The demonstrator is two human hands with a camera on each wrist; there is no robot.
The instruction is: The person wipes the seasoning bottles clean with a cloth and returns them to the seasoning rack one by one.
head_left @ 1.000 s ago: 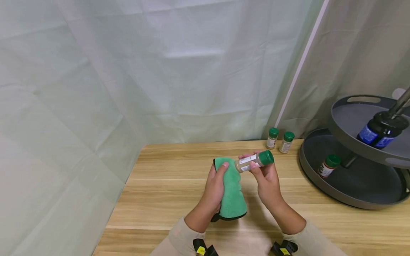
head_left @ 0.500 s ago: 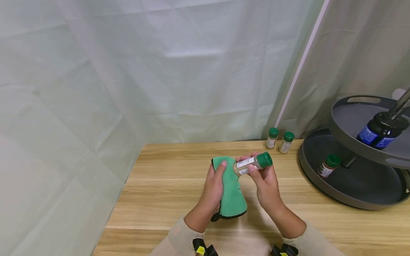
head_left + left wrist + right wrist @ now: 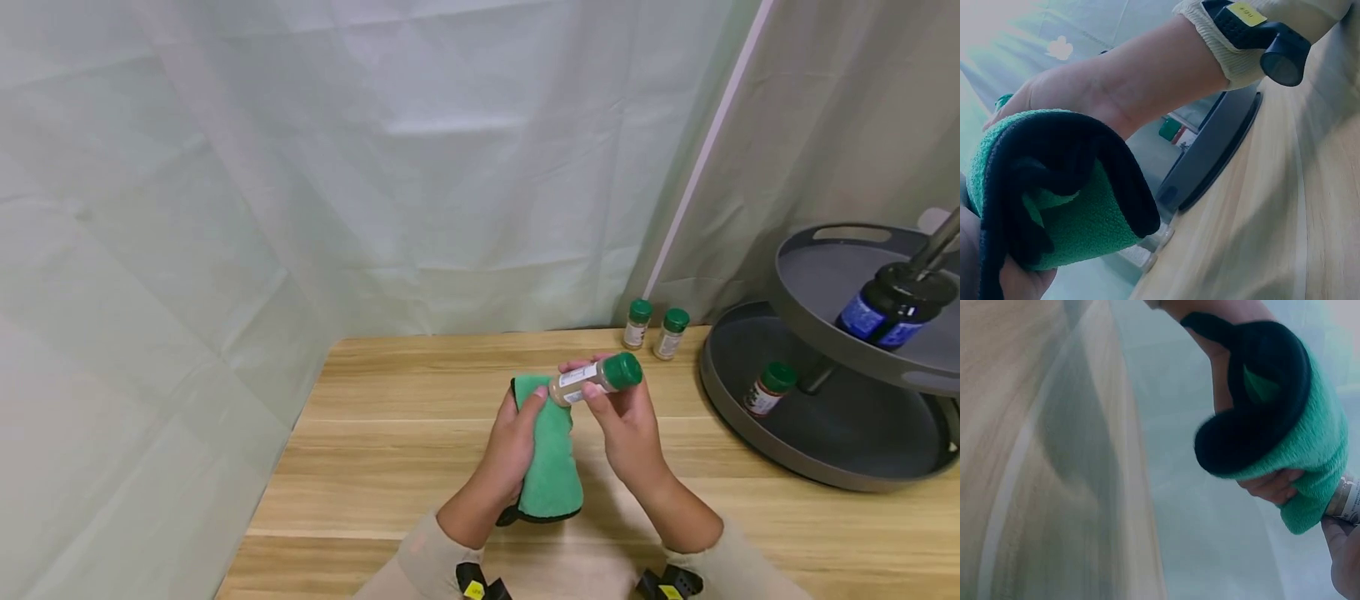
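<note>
My left hand [image 3: 512, 446] grips a folded green cloth [image 3: 551, 467] with black edging, thumb laid over its front. In my right hand [image 3: 630, 433] is a spice jar [image 3: 577, 385] with a green lid and white label, held tilted between thumb and fingers. The jar's bottom end meets the cloth's upper edge, and both are held above the table. The left wrist view shows the rolled end of the cloth [image 3: 1097, 219] with its dark trim. In the right wrist view, the jar [image 3: 1346, 499] shows only in part at the frame's edge, against the cloth [image 3: 1329, 437].
Two green-lidded spice jars, a left one [image 3: 637, 325] and a right one [image 3: 671, 333], stand at the back of the wooden table [image 3: 375, 467]. A two-tier grey tray stand [image 3: 825, 475] at right holds another spice jar [image 3: 770, 389] below and a dark blue-labelled jar [image 3: 892, 307] above.
The left hand and cloth shift slightly left, then move back right and a little down along the jar's end. The right hand makes small matching motions, still holding the jar.
</note>
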